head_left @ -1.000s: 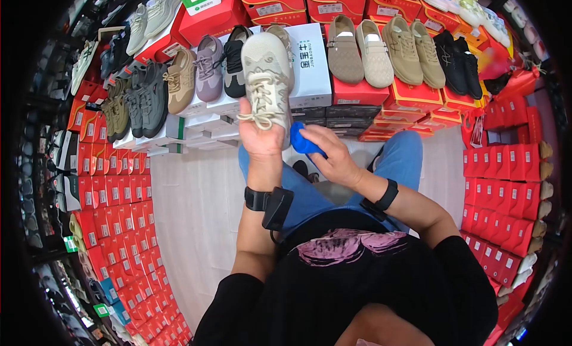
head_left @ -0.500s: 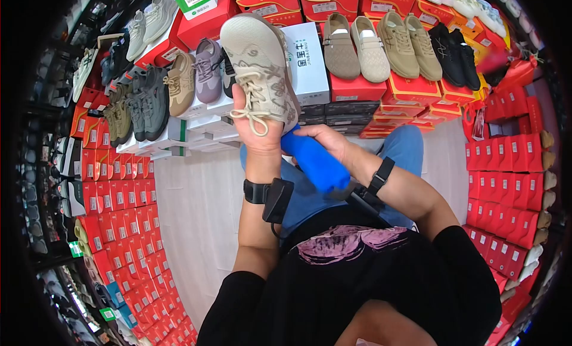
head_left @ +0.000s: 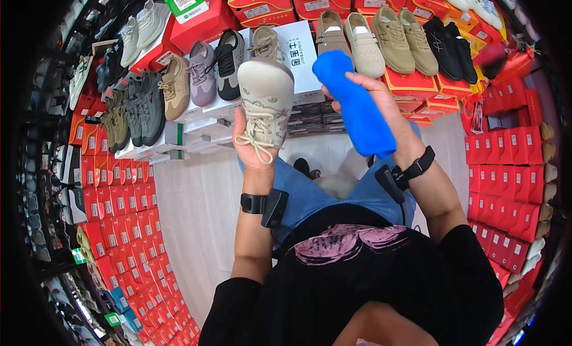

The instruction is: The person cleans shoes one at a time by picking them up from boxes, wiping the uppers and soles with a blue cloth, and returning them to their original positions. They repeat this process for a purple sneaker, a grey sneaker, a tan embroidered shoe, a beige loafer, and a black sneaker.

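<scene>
My left hand (head_left: 255, 149) is closed round a beige lace-up sneaker (head_left: 266, 96) from beneath. The shoe's toe points away from me, and its tied laces hang over the near end by my wrist. To the right, my right hand (head_left: 381, 105) grips a blue cloth (head_left: 357, 108), bunched into a long bundle. The cloth is raised and apart from the sneaker, covering part of a brown slip-on shoe (head_left: 331, 33) on the display. My right fingers wrap partly behind the cloth, where they are hidden.
Ahead, pairs of shoes stand on stacked boxes, among them a black and grey sneaker (head_left: 229, 63), a mauve sneaker (head_left: 201, 75) and khaki shoes (head_left: 393, 42). Red shoeboxes (head_left: 128, 227) line the left, with more red boxes (head_left: 506, 179) at right. Pale floor (head_left: 190, 227) lies below.
My right hand has carried the blue cloth up and right, away from the sneaker. The sneaker in my left hand has come lower and nearer, uncovering shoes behind it.
</scene>
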The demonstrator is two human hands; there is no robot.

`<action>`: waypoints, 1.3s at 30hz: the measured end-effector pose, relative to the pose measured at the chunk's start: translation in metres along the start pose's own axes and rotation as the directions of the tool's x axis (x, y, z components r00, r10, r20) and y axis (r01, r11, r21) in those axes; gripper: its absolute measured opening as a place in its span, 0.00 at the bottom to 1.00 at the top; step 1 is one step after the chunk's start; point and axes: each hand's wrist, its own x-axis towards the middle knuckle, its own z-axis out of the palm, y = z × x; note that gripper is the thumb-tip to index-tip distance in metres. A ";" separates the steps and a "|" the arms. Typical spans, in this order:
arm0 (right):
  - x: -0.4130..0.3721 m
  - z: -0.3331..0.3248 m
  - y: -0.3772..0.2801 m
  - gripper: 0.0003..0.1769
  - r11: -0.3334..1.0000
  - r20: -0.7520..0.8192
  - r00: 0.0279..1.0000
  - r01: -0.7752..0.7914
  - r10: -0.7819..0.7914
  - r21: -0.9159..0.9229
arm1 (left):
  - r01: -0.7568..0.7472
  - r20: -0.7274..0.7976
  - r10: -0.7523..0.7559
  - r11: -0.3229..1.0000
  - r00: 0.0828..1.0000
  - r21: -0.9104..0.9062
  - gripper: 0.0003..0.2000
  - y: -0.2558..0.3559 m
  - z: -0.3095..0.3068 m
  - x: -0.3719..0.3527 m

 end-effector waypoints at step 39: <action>-0.057 0.043 0.033 0.27 -0.666 0.751 0.505 0.387 -0.426 -0.638 | 0.325 -0.161 -0.316 0.945 0.935 0.029 0.26 -0.023 -0.011 -0.018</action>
